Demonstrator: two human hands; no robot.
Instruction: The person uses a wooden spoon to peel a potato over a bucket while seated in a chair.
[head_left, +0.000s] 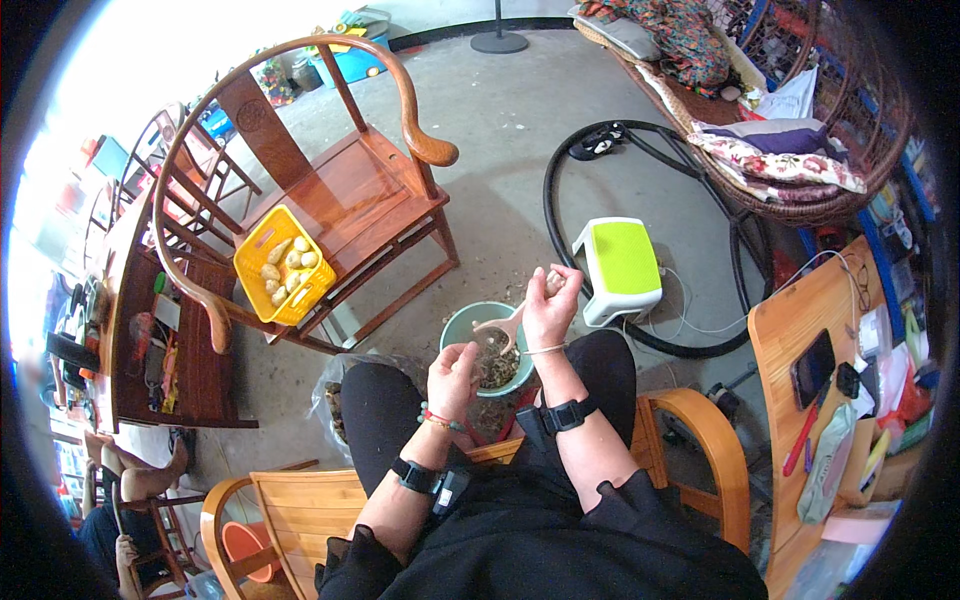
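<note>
My right hand (551, 319) grips the handle of a pale pink Y-shaped peeler (508, 324), its forked head hanging over a light green plastic bowl (454, 324). Dark and pale scraps (499, 369) lie in the bowl, which stands low between my knees. My left hand (452, 375) is at the bowl's left side, with its fingers curled together; whether anything is between them cannot be seen. On the wooden armchair (360, 195) ahead to the left, a yellow plastic basket (259, 251) holds several pale, peeled-looking tubers (292, 259).
A green-and-white step stool (626, 259) stands ahead right, beside a black tubular ring base (559, 161) under a cushioned wicker seat (817, 195). A wooden board (795, 315) at my right bears a phone (814, 367). Clear plastic (322, 397) lies by my left knee. Another person's legs (146, 469) show at lower left.
</note>
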